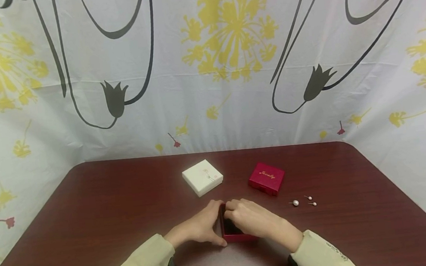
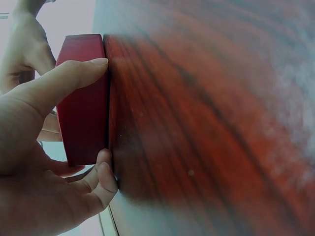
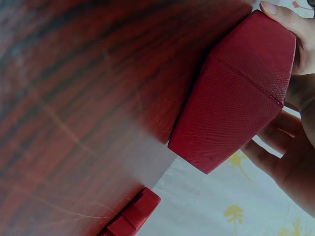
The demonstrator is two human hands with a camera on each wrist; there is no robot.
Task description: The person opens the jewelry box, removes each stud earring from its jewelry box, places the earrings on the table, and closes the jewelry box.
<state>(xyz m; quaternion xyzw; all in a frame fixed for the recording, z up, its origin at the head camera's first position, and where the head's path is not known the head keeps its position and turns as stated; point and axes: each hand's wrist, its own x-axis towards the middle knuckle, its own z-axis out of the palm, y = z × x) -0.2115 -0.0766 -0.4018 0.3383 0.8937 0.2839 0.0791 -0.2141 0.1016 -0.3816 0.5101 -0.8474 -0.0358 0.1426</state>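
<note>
A red box with a dark inside stands lidless on the table. My left hand grips its left side, the thumb at the near corner and fingertips at the far one. My right hand reaches over the right wall with its fingers bent down into the box. What those fingertips touch is hidden by the hand, and I cannot tell whether they pinch anything. In the right wrist view, the textured outer walls of the red box face the camera.
Behind the box lie a white printed box and a red lid lettered "Jewelry" in gold, its red bow visible in the right wrist view. Three pearl-headed pins, including a larger one, lie to the right. A patterned curtain borders the table.
</note>
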